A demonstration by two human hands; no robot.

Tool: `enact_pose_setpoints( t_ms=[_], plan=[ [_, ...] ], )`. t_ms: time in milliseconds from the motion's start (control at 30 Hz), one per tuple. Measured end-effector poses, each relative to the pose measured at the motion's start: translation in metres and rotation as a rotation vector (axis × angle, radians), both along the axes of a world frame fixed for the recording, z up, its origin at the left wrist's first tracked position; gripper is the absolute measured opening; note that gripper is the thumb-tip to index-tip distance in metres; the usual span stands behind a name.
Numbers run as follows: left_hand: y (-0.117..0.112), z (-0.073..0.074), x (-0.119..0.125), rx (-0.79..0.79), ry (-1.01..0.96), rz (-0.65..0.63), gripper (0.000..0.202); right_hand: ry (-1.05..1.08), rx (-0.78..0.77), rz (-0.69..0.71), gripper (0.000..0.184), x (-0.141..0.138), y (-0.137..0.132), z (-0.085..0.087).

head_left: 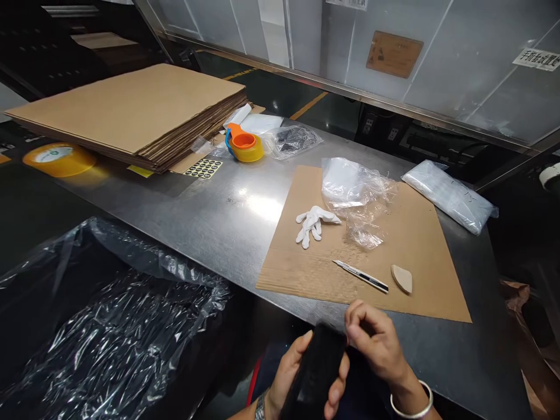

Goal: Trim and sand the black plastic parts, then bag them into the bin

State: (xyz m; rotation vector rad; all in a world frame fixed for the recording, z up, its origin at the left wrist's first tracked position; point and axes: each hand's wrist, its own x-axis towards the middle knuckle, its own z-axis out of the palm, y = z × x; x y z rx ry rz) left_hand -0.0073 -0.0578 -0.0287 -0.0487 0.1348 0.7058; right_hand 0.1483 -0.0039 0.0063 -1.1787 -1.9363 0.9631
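Note:
My left hand [285, 371] is wrapped round a smooth black block-like object [315, 364], held tilted just off the table's front edge. What kind of thing it is I cannot make out. Close to its upper right corner is my right hand [377, 343], fingers curled in with thumb and forefinger pinched; whether anything is between them is hidden. Beyond the hands, a slim craft knife [361, 276] lies on a flat cardboard sheet [301, 271]. To its right rests a small wedge-shaped tan piece [402, 279]. A white glove [312, 225] and crumpled clear plastic bags [350, 184] lie farther back.
A tall stack of cardboard sheets [131, 111] stands at the left, near a yellow tape roll [59, 158]. An orange tape dispenser [243, 142] and a sticker sheet [203, 168] sit beside it. Bagged white material [450, 195] lies right. Black plastic lining [109, 326] fills the lower left.

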Motion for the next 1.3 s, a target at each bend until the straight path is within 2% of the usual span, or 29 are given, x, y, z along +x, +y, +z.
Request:
enact_pose_setpoints(
  t_ms=[100,200,333,433,533,667,767,867,967,1033,1167,1300],
  plan=[
    [0.009,0.009,0.0,-0.023,0.121,0.154,0.052,-0.205,0.093,-0.204,0.029,0.009,0.023,-0.015],
    [0.014,0.018,-0.002,-0.097,0.198,0.174,0.053,-0.378,0.148,-0.307,0.018,0.018,0.049,-0.034],
    [0.02,0.025,-0.008,-0.209,0.254,0.211,0.051,-0.555,0.164,-0.292,0.009,0.025,0.066,-0.059],
    [0.03,0.027,-0.016,-0.234,0.297,0.284,0.047,-0.594,0.153,-0.273,0.012,0.028,0.066,-0.067],
    [0.045,0.032,-0.025,-0.225,0.373,0.394,0.044,-0.558,0.119,-0.259,0.011,0.03,0.057,-0.057],
    [0.061,0.042,-0.032,-0.203,0.451,0.529,0.044,-0.415,0.049,-0.163,0.025,0.027,0.026,-0.024],
    [0.065,0.048,-0.032,-0.2,0.471,0.568,0.046,-0.287,0.023,-0.064,0.027,0.02,-0.001,0.002],
    [0.065,0.048,-0.031,-0.197,0.481,0.573,0.046,-0.264,0.017,0.073,0.02,0.013,-0.019,0.017],
    [0.062,0.047,-0.03,-0.204,0.486,0.568,0.045,-0.275,0.024,0.152,0.01,0.007,-0.028,0.021],
    [0.061,0.046,-0.031,-0.21,0.493,0.583,0.045,-0.311,0.125,0.154,0.012,0.004,-0.032,0.019],
    [0.059,0.048,-0.031,-0.229,0.529,0.629,0.043,-0.525,0.403,0.146,0.022,-0.002,-0.038,0.018],
    [0.058,0.05,-0.03,-0.242,0.559,0.644,0.043,-0.69,0.51,0.112,0.035,-0.01,-0.039,0.021]
  ],
)
